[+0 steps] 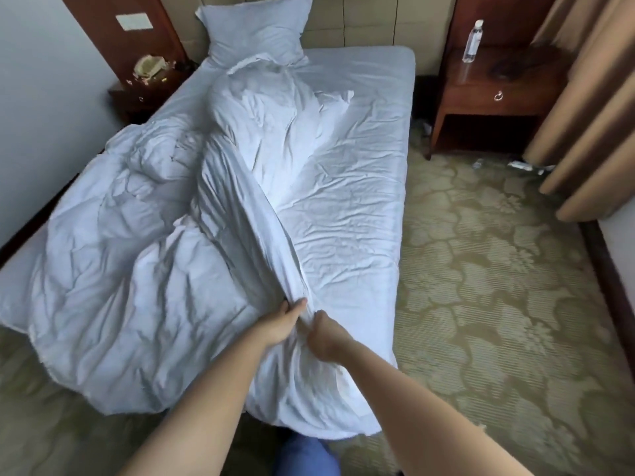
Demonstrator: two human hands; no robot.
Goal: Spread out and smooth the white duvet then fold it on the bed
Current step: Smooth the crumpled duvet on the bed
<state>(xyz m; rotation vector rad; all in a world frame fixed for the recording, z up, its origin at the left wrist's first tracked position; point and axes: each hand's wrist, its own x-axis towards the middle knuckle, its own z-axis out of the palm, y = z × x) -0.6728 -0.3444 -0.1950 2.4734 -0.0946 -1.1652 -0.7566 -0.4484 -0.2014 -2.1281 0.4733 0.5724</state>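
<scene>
The white duvet (130,255) lies crumpled over the left half of the bed (360,207) and hangs off its foot and left side. A raised ridge of it runs from the bed's middle down to my hands. My left hand (280,322) and my right hand (324,338) sit close together at the foot of the bed. Both are closed on a bunched fold of the duvet and hold it lifted off the mattress. The right half of the bed shows a bare, wrinkled sheet.
A white pillow (256,32) leans on the headboard. A wooden nightstand (494,94) with a water bottle (472,41) stands at the right, beside tan curtains (591,108). A second cluttered nightstand (147,87) stands at the left by the wall. Patterned carpet (498,304) surrounds the bed.
</scene>
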